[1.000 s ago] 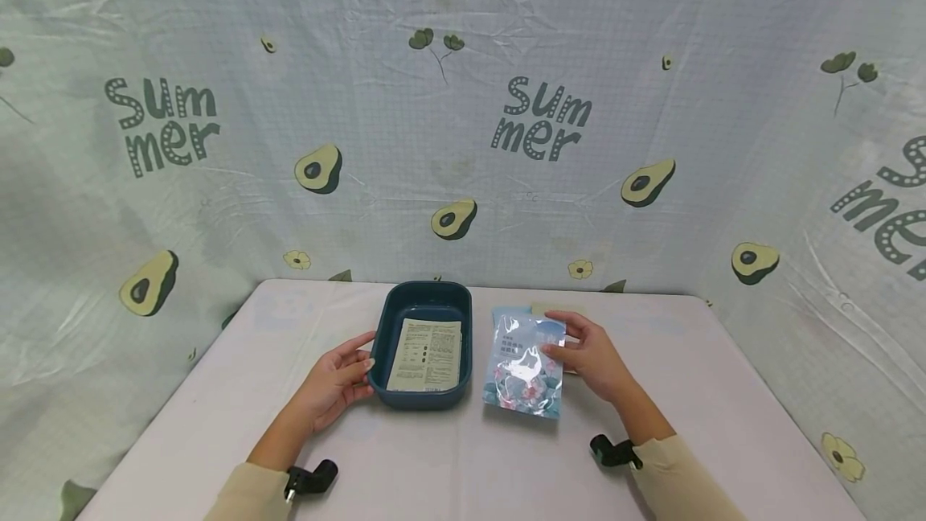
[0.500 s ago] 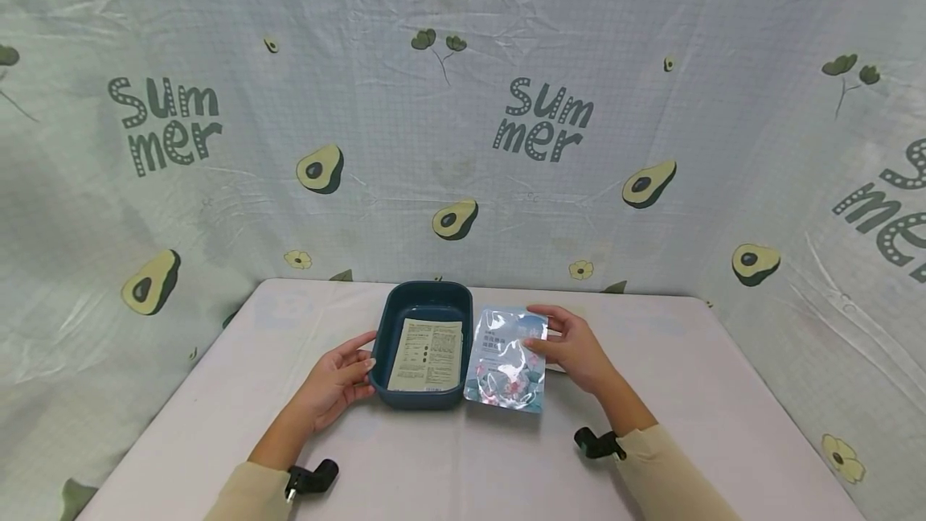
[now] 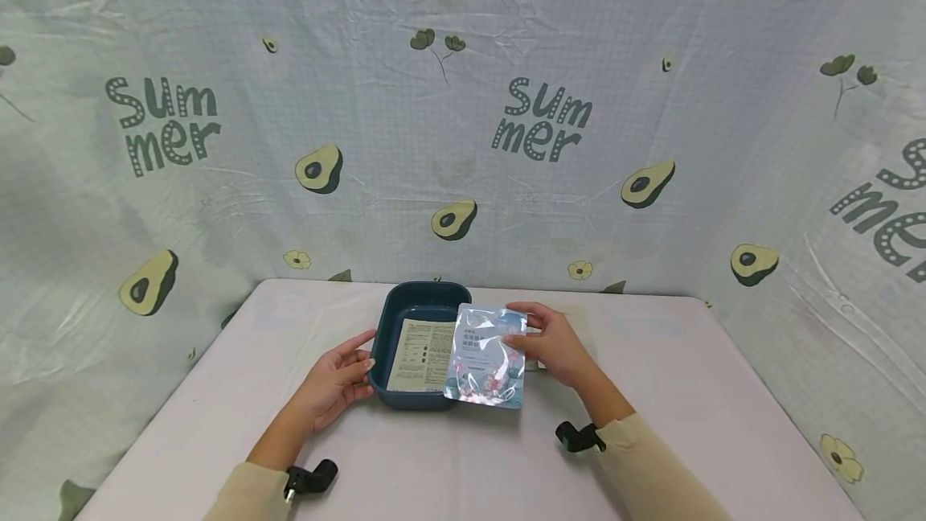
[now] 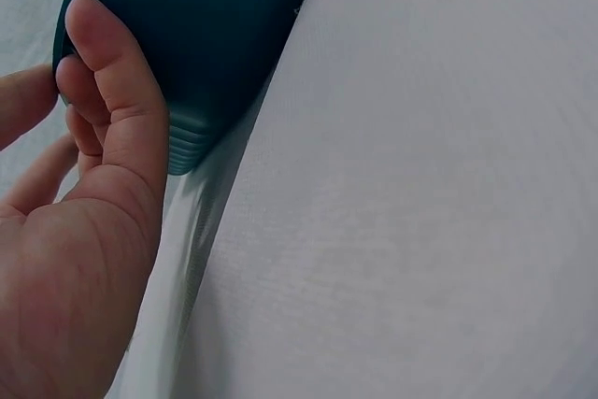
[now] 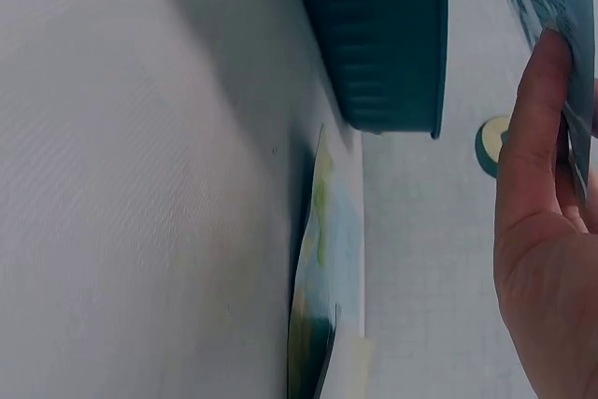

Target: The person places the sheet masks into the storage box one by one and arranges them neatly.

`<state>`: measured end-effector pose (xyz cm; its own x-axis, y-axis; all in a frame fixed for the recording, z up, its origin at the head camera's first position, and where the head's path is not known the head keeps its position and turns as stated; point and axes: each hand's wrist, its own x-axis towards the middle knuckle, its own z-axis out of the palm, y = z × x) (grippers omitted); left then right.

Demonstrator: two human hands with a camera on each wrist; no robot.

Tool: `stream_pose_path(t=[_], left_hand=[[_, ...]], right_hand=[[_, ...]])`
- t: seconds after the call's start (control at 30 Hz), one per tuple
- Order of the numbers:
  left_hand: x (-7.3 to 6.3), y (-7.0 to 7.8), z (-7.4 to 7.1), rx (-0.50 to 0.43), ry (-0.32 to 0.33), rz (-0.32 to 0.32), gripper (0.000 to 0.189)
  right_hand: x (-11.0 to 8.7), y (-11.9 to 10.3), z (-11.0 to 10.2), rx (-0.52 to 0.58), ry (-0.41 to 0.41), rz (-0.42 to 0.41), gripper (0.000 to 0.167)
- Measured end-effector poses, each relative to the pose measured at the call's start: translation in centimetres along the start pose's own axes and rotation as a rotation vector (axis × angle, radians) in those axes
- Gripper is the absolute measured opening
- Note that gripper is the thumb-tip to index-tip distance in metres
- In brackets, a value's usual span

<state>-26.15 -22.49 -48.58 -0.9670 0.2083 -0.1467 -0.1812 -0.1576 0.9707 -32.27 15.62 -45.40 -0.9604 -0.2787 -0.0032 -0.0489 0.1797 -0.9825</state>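
My left hand holds the left side of a dark blue rectangular bin, thumb at its rim and fingers along the outer wall; the left wrist view shows the grip close up. Inside the bin lies a cream packet with printed text facing up. My right hand pinches a shiny light-blue face mask packet with pink flowers by its right edge, thumb in front. This packet overlaps the bin's right rim in the head view. In the right wrist view the raised packet stands above the bin's rim level.
More flat packets lie on the table right of the bin, partly hidden behind my right hand in the head view. The pale tablecloth runs back to a hanging curtain with avocado prints.
My right hand has moved left with the face mask packet, from beside the bin to over its right rim. The other packets stayed behind on the table. My left hand and the bin stay put.
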Motion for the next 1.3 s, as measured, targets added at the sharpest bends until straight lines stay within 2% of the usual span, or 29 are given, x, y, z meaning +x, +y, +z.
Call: stream_pose_path(t=[0.9,1.13,1.3], left_hand=[[-0.1,-0.1,0.0,0.028,-0.019,0.015,0.065],[0.0,-0.1,0.0,0.016,-0.028,0.012,0.066],[0.0,-0.1,0.0,0.006,-0.019,0.006,0.065]], right_hand=[[2.8,-1.2,4.4,0.014,-0.078,0.013,0.068],[3.8,-1.0,5.2,-0.002,-0.071,0.049,0.059],[4.5,-1.1,5.7,0.004,-0.078,0.052,0.060]])
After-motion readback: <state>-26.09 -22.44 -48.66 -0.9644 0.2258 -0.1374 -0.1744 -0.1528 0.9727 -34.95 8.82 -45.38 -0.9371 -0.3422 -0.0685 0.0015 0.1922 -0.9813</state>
